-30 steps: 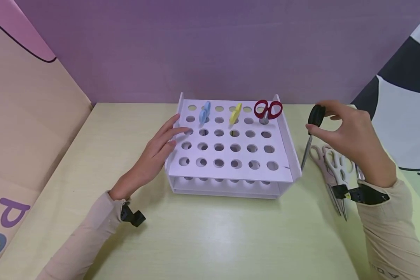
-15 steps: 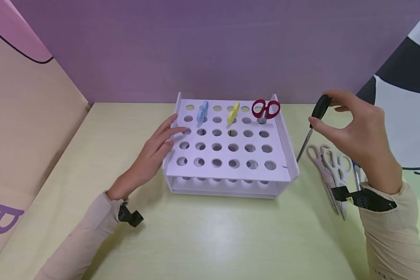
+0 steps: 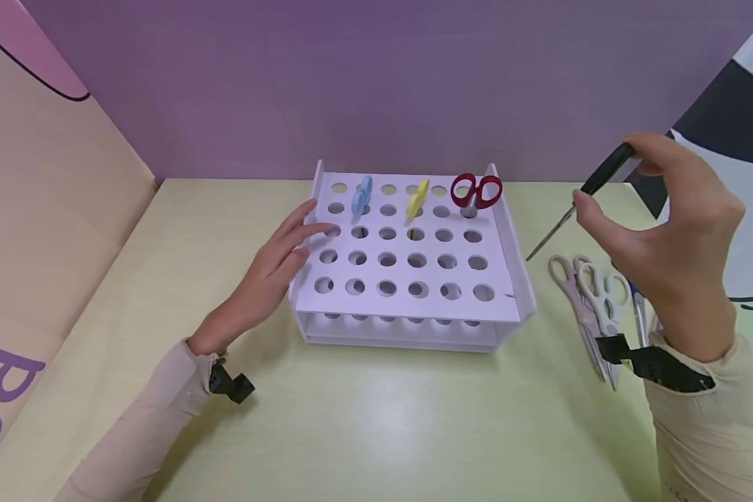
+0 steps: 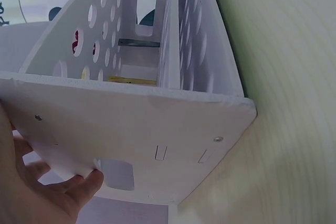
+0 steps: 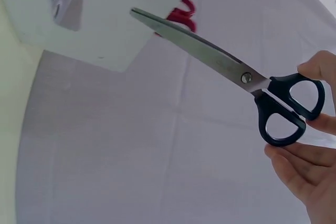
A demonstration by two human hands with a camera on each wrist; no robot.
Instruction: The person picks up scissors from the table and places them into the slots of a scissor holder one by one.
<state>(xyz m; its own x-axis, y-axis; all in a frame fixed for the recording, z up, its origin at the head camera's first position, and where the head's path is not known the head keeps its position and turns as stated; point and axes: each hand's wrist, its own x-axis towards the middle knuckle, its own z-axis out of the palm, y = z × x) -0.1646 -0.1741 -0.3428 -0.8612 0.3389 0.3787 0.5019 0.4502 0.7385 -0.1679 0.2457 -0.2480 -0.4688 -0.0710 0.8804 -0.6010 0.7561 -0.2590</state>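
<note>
A white rack (image 3: 408, 310) with rows of round holes stands on the table. My left hand (image 3: 260, 275) rests against its left side, fingers extended over the edge; in the left wrist view the fingertips lie beside the slot in the side panel (image 4: 157, 124). To the right of the rack, my right hand (image 3: 680, 216) holds up black-handled scissors (image 5: 210, 51) by the handle loops, blades closed and slanting down toward the rack. Red-handled scissors (image 3: 475, 193), a yellow handle (image 3: 417, 197) and a blue handle (image 3: 362, 199) stand in the rack's back holes.
Right of the rack, pink-handled scissors (image 3: 567, 275) and white-handled scissors (image 3: 602, 296) lie on the table (image 3: 376, 418). Blue-handled scissors (image 3: 639, 314) lie beside them, partly hidden by my right wrist. A purple backdrop (image 3: 376, 84) rises behind the table.
My right hand has moved right and up with the black-handled scissors, which have tilted from nearly upright to a slant. The left hand stays at the rack's left side.
</note>
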